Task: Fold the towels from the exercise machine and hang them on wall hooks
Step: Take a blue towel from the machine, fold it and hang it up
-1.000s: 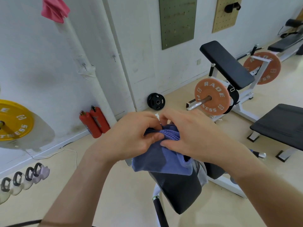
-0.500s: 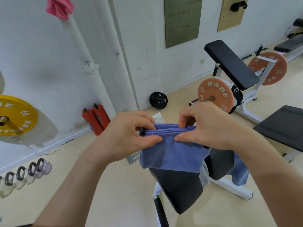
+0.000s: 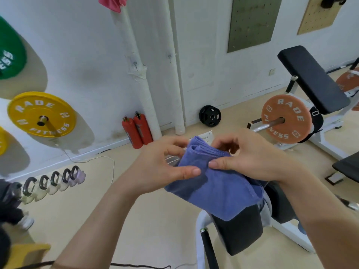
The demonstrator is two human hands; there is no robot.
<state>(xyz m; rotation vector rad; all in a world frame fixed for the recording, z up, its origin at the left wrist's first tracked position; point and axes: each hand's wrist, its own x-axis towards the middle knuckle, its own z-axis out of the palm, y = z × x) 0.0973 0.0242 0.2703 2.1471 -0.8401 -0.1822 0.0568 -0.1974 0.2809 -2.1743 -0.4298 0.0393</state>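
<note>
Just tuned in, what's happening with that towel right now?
A person is folding a blue towel in mid-air above a black padded exercise machine. The left hand and right hand each pinch its bunched upper edge, thumbs close together, and the rest hangs down in layers. It is not hung yet. A pink towel already sits high on the wall pipe.

Towel (image 3: 217,189): between left hand (image 3: 165,164) and right hand (image 3: 250,158), draped over the machine pad (image 3: 242,232) below.
Fire extinguishers (image 3: 137,131): on the floor against the wall, behind left hand.
Wall pipe (image 3: 136,68): above the extinguishers.
Kettlebells (image 3: 52,181): in a row on the floor, far left.
Plate on bar (image 3: 285,118): right, behind right hand.
Bench pad (image 3: 312,78): above that plate.
</note>
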